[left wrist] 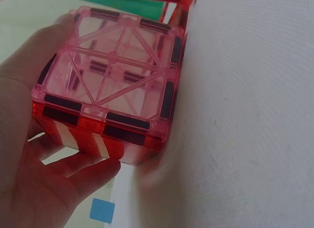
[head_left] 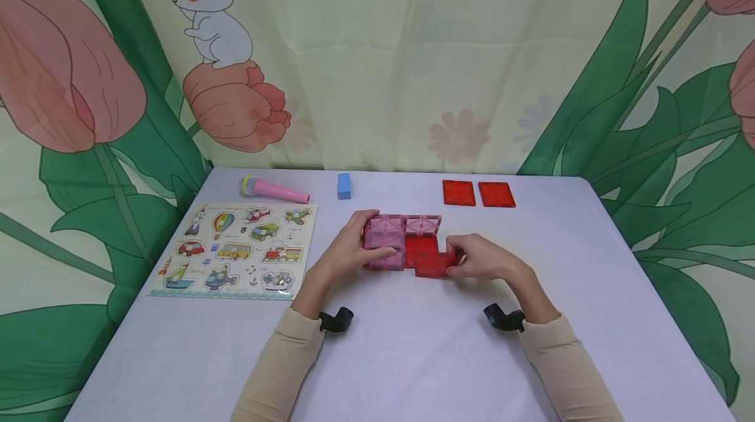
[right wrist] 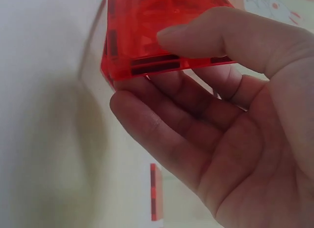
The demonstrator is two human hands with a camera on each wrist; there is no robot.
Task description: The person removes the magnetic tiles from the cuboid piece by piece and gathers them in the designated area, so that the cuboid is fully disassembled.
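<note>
On the table's middle stands a box built of translucent pink and red magnetic tiles (head_left: 385,233). My left hand (head_left: 349,248) grips it from the left; in the left wrist view the thumb and fingers wrap around the pink-topped block (left wrist: 113,66). To the right of the block, a pink tile (head_left: 423,225) stands upright behind a red tile (head_left: 420,246). My right hand (head_left: 485,258) pinches another red magnetic tile (head_left: 434,266) in front of these. In the right wrist view the thumb lies over the held red tile (right wrist: 142,36), with fingers beneath it.
Two red tiles (head_left: 459,192) lie side by side at the back right. A blue block (head_left: 344,186) and a pink toy microphone (head_left: 277,190) are at the back. A vehicle picture puzzle board (head_left: 203,271) lies on the left. Behind the table hangs a printed curtain (head_left: 377,81).
</note>
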